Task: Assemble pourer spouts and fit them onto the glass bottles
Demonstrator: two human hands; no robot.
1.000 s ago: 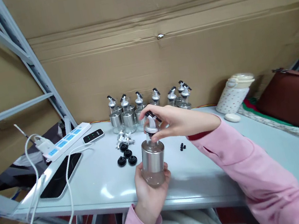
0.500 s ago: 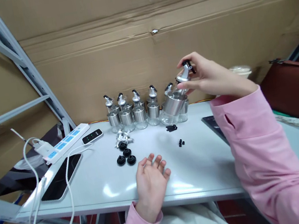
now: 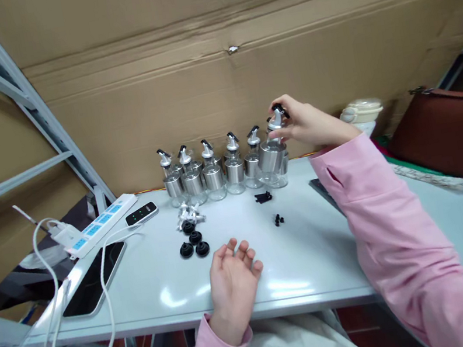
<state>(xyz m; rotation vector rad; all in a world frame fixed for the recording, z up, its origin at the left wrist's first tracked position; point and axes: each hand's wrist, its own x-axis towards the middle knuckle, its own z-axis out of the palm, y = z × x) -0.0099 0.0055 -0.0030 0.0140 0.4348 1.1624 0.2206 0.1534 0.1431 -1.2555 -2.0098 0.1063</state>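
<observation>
The bottle (image 3: 272, 156) is held tilted beyond the left hand (image 3: 233, 280), whose palm-up grip is loosely spread. Small black parts (image 3: 277, 222) are set between the grips. The bottle's spout (image 3: 276, 119) is clasped in the right hand's (image 3: 300, 121) grip, left of which other bottles (image 3: 213, 179) are ranged.

Open lane on tabletop (image 3: 239, 216) btwn black caps (image 3: 195, 237) & small black bits (image 3: 277, 221). Bottle row (image 3: 213, 177) blocks rear; brown bag (image 3: 451, 134) far R.
</observation>
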